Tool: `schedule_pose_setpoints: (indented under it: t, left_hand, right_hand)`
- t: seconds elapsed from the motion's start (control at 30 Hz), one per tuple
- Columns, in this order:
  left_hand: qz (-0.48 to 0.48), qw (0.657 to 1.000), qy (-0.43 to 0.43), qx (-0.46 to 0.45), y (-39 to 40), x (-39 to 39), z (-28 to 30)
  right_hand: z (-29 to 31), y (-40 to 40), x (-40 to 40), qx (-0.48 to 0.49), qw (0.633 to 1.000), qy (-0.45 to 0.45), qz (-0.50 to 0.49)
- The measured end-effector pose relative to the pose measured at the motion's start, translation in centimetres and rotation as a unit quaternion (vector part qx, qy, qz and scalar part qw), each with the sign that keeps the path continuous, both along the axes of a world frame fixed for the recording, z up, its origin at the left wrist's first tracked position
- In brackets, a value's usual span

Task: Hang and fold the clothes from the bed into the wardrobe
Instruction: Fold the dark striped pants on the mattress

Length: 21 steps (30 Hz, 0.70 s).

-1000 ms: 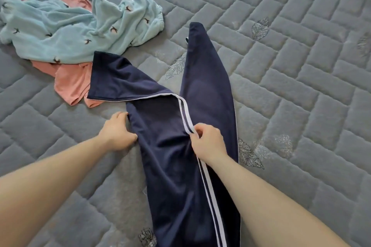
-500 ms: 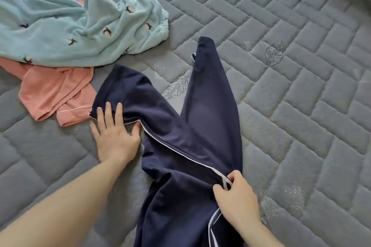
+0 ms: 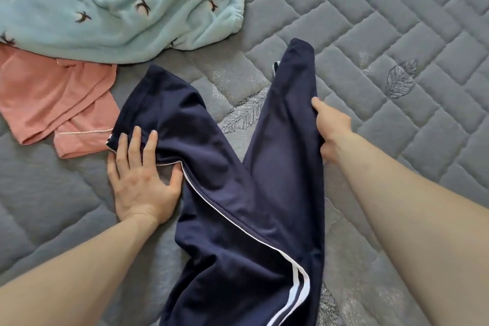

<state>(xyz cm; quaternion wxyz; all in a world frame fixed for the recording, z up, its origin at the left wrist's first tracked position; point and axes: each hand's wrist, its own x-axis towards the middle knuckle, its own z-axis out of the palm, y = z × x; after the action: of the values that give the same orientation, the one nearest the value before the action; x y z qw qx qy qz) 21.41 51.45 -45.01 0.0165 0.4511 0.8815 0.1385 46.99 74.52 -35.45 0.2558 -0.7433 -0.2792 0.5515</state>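
- Head view: navy trousers (image 3: 238, 193) lie on grey quilted bed (image 3: 397, 34), legs splayed in a V, waist end running out of frame at bottom.
- White double stripe (image 3: 299, 286) shows along the lower right seam; thin white piping runs up the left leg.
- Left hand (image 3: 140, 182) flat, fingers spread, pressing left leg's edge into bed near its hem.
- Right hand (image 3: 330, 130) grips outer edge of right leg, thumb on top, fingers curled under the fabric; that edge is lifted a bit.
- Teal top (image 3: 105, 13) with bird print is bunched at top left, overlapping pink garment (image 3: 53, 98).
- Pink garment touches left trouser hem; teal top sits near but apart from trousers.
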Motion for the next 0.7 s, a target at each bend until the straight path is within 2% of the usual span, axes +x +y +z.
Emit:
schedule_pose_setpoints:
  t: [0.1, 0.2, 0.27, 0.33, 0.4, 0.47, 0.53, 0.6, 0.63, 0.7]
  left_hand:
    - [-0.001, 1.0, -0.009, -0.004, 0.0, 0.0, 0.3]
    - [0.001, 1.0, -0.013, -0.011, -0.1, 0.0, 0.4]
    - [0.001, 1.0, -0.014, -0.012, 0.0, 0.0, 0.5]
    - [0.0, 1.0, -0.014, -0.016, 0.1, 0.0, 0.5]
    - [0.0, 1.0, -0.017, -0.017, 0.1, 0.0, 0.5]
    - [0.0, 1.0, -0.013, -0.016, 0.1, -0.1, 0.3]
    - [0.0, 1.0, -0.008, -0.011, 0.0, -0.1, 0.1]
    - [0.002, 1.0, -0.005, -0.007, 0.0, -0.2, 0.0]
    - [0.002, 1.0, -0.004, -0.007, 0.0, -0.2, 0.0]
    - [0.002, 1.0, -0.004, -0.007, 0.0, -0.2, -0.1]
  right_hand:
    - [0.6, 0.6, -1.1, -0.059, 0.978, 0.197, 0.018]
    - [1.1, 0.6, -1.4, -0.088, 0.959, 0.269, 0.031]
    - [1.8, 1.0, -2.0, -0.078, 0.957, 0.273, 0.067]
    - [2.4, 1.5, -3.0, -0.002, 0.979, 0.203, 0.012]
    - [3.3, 1.6, -3.8, 0.166, 0.985, 0.043, -0.028]
    - [4.0, 1.4, -3.9, 0.312, 0.941, -0.112, 0.072]
    - [4.2, 1.4, -3.5, 0.393, 0.883, -0.185, 0.175]
    - [4.1, 2.4, -3.1, 0.411, 0.855, -0.243, 0.201]
    - [3.9, 2.9, -3.0, 0.389, 0.857, -0.275, 0.196]
    - [3.0, 3.6, -2.5, 0.276, 0.896, -0.296, 0.181]
